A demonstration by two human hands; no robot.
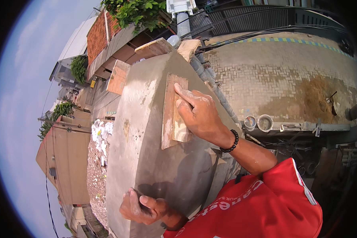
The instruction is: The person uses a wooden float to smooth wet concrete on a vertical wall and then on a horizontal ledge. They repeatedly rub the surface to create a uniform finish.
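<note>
My right hand point(200, 115) is closed around the handle of a wooden plastering float point(168, 113). Its long flat board lies against the smooth grey cement surface point(182, 166) of a wall top, close to the far end. Pale dried cement coats the fingers, and a black bead bracelet point(231, 142) circles the wrist. Nearer to me, my left hand point(142, 207) rests by the wall's corner edge, its fingers curled in and the thumb lying alongside. Nothing shows between those fingers. A dark shadow falls on the cement between the two hands.
Wooden boards point(118, 77) stick out at the wall's far side. Grey pipes point(182, 25) and black cables point(273, 29) run beyond it. Down to the right lie a paved yard point(258, 75), a sand pile point(319, 97) and buckets point(265, 123). Rubble point(97, 174) lies at the left.
</note>
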